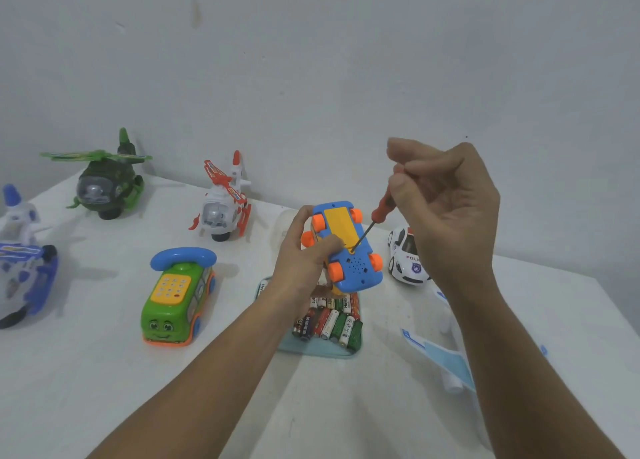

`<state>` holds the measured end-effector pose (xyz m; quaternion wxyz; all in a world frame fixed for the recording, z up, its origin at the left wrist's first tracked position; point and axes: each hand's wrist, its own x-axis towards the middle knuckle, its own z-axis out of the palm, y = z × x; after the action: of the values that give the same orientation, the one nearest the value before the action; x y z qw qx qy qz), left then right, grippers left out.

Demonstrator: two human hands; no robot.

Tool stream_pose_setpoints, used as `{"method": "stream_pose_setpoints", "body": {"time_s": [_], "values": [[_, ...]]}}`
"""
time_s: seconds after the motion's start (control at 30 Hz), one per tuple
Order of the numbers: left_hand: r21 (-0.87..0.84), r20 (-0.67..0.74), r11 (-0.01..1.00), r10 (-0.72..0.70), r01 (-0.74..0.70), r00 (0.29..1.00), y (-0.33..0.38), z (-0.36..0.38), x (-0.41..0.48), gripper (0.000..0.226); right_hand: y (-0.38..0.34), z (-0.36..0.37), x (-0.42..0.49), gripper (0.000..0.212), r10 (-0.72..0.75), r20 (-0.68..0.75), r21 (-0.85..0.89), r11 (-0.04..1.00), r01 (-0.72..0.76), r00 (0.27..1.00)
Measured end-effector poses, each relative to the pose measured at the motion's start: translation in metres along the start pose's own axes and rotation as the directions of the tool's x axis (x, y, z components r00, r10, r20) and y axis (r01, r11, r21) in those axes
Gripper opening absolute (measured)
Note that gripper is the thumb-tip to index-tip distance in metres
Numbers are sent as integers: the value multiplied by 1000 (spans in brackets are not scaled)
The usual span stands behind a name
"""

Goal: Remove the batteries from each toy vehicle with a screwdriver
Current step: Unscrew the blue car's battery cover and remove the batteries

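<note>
You had a white table (346, 406) in front of you, its far edge running slantwise against a pale grey wall (311, 60). That wall carried a brownish vertical stain (196, 11) high up, a short scuff (120, 26) to the left of it, and a tiny dark speck (466, 137) further right. Near the middle of the table lay a pale teal tray (311, 351), only its near rim and left edge showing. Behind it sat something clear and rounded (281, 224), too faint to identify.
</note>
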<state>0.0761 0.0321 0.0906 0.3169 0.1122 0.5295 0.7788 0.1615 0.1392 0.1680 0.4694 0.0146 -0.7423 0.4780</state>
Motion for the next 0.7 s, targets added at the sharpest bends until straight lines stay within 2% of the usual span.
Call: {"method": "stream_pose_setpoints", "body": {"time_s": [0.07,0.17,0.2,0.37,0.6,0.7], "values": [[0,-5,1000,2,-2,1000,0,1,-1,45,0,0,0,27,-5,-24,-21,1000,5,1000],[0,-12,1000,8,-8,1000,-1,4,-2,46,4,-2,-3,6,-61,-2,-126,990,61,998],[-2,-11,1000,7,-7,1000,-2,4,-2,47,6,-3,-3,6,-77,-6,-154,985,75,997],[0,3,1000,23,-23,1000,-3,8,-2,46,9,-7,-2,16,-94,-42,-159,983,87,995],[10,1,1000,25,-25,1000,-5,12,-1,48,-1,-2,2,47,-24,-77,6,1000,25,997],[5,-1,1000,16,-16,1000,-8,13,0,48,1,0,2,38,-117,-82,-65,992,112,990]]}}
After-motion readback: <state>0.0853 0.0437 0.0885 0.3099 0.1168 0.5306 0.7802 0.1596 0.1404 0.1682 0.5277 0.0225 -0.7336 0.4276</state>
